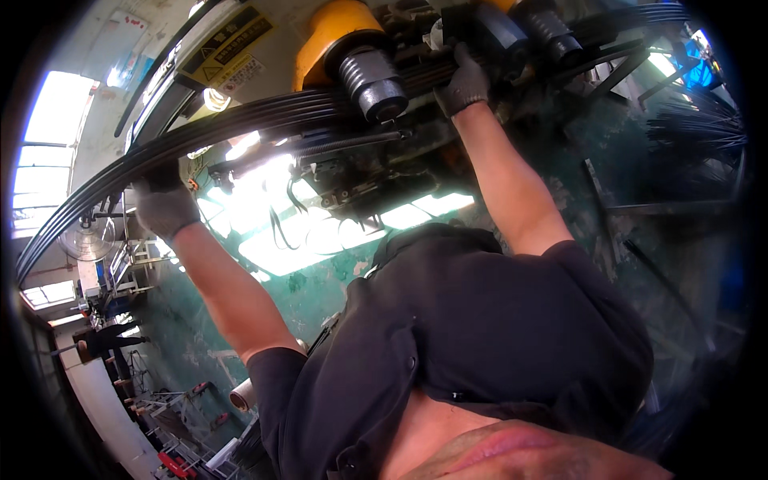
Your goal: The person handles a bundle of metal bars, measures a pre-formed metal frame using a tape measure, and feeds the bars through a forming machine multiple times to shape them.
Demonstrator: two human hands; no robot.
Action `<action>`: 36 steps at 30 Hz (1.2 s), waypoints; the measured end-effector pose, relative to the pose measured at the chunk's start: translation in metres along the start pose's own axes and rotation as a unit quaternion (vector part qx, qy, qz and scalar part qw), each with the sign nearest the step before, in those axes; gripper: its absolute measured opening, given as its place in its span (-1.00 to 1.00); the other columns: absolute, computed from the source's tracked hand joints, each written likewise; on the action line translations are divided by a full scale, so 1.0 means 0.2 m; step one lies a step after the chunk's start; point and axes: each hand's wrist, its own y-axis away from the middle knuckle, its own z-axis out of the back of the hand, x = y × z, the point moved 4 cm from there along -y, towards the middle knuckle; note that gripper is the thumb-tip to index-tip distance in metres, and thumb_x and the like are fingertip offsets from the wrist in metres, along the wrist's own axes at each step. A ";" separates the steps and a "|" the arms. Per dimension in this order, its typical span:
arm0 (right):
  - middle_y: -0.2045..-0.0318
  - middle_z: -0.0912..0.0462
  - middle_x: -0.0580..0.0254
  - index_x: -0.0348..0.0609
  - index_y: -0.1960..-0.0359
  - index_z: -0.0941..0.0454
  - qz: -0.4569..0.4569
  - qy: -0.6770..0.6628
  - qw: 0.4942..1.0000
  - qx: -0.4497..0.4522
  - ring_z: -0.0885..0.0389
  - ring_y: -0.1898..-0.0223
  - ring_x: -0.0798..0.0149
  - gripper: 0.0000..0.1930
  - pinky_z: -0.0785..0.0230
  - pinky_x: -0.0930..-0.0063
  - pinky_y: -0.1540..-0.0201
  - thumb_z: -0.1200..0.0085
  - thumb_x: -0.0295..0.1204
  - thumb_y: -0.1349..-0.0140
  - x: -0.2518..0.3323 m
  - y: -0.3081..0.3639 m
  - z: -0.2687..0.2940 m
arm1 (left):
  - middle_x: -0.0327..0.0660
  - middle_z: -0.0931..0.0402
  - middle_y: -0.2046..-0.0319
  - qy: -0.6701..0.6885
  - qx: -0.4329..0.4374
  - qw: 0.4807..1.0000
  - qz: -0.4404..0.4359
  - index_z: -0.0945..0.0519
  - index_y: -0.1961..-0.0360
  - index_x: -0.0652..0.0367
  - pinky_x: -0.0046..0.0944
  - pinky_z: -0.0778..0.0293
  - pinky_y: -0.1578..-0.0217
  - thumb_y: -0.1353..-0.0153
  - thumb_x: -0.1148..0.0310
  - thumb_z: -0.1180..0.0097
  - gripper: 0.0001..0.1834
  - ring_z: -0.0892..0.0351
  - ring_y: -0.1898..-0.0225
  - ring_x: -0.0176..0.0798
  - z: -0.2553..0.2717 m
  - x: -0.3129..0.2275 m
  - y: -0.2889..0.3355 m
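Several long, thin, dark rods (240,118) run side by side in a faintly shiny bundle, arcing from the left edge across the top of the frame, behind a ridged metal roller (372,84). The gloved left hand (166,210), blurred, meets them at left; the gloved right hand (466,86), at upper centre. Fingers are hidden; I cannot tell whether either hand is closed.

Left gloved hand (166,210): blurred, with the fingertips lost in deep shadow.
Right gloved hand (466,86): mostly hidden at the fingers, among dark machine parts (500,36).
Long rods (240,122): partly covered by the ribbed roller (370,80), and fading into the black rim at left.
Orange housing (340,22): cut off by the upper edge.
Distant person (104,340): too small to tell the posture.
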 end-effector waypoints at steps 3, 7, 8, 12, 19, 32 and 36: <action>0.01 -0.77 0.32 0.00 -0.16 -0.61 -0.001 0.017 0.999 -0.052 -0.73 0.06 0.15 -0.65 -0.56 0.00 0.01 -0.30 -0.23 -0.42 -0.03 -0.01 0.02 | -0.02 -0.74 -0.06 0.214 0.080 0.972 -0.050 -0.63 -0.16 0.39 -0.10 -0.60 -0.21 -0.44 0.25 -0.24 -0.56 -0.74 -0.08 -0.06 0.02 -0.28 -0.18; 0.06 -0.76 0.30 -0.04 -0.15 -0.61 0.041 -0.011 0.999 -0.023 -0.74 0.16 0.15 -0.59 -0.57 0.06 0.14 -0.39 -0.23 -0.34 -0.03 -0.04 0.03 | -0.04 -0.75 -0.03 0.290 0.131 0.943 -0.102 -0.66 -0.13 0.39 -0.20 -0.60 -0.23 -0.47 0.37 -0.16 -0.66 -0.75 -0.04 -0.13 -0.08 -0.60 -0.39; 0.17 -0.73 0.27 -0.06 -0.10 -0.60 0.037 0.002 0.999 -0.033 -0.72 0.18 0.12 -0.69 -0.58 0.01 0.07 -0.28 -0.24 -0.42 -0.03 -0.02 0.02 | -0.03 -0.75 -0.02 0.098 0.090 0.969 -0.210 -0.65 -0.15 0.38 -0.21 -0.59 -0.24 -0.49 0.37 -0.10 -0.65 -0.74 -0.05 -0.12 -0.09 -0.67 -0.43; 0.38 -0.68 0.22 -0.10 0.02 -0.58 0.011 0.018 0.998 -0.056 -0.71 0.21 0.07 -0.81 -0.60 -0.04 -0.08 -0.09 -0.26 -0.57 -0.01 0.10 -0.09 | -0.02 -0.75 -0.09 -0.232 0.035 0.905 -0.354 -0.69 -0.21 0.19 -0.18 -0.61 -0.19 -0.50 0.32 -0.12 -0.65 -0.76 -0.12 -0.06 -0.27 -0.90 -0.53; 0.26 -0.74 0.21 -0.12 0.01 -0.65 0.043 0.018 0.998 -0.029 -0.73 0.18 0.12 -0.82 -0.59 0.08 -0.08 -0.15 -0.30 -0.53 -0.01 0.06 -0.07 | -0.06 -0.71 0.00 -0.091 0.119 0.918 -0.366 -0.56 -0.31 0.18 -0.15 -0.65 -0.08 -0.44 0.18 -0.24 -0.50 -0.74 0.01 -0.12 -0.63 -1.27 -0.45; 0.30 -0.75 0.19 -0.13 0.18 -0.68 0.065 0.011 0.998 0.000 -0.74 0.25 0.16 -0.87 -0.62 0.14 0.03 -0.21 -0.36 -0.47 0.00 0.08 -0.08 | -0.31 -0.55 0.36 0.203 0.248 0.936 -0.147 -0.59 -0.05 0.15 -0.29 -0.52 0.38 -0.43 0.33 -0.25 -0.76 -0.56 0.41 -0.36 -1.03 -1.63 -0.15; 0.36 -0.73 0.19 -0.17 0.23 -0.66 0.068 -0.017 0.998 -0.005 -0.73 0.30 0.15 -0.85 -0.62 0.14 0.06 -0.17 -0.37 -0.49 -0.03 0.03 -0.06 | -0.07 -0.71 0.20 0.158 0.298 0.929 -0.156 -0.54 -0.24 0.30 -0.24 -0.63 0.12 -0.42 0.31 -0.20 -0.56 -0.73 0.19 -0.22 -1.09 -1.48 -0.36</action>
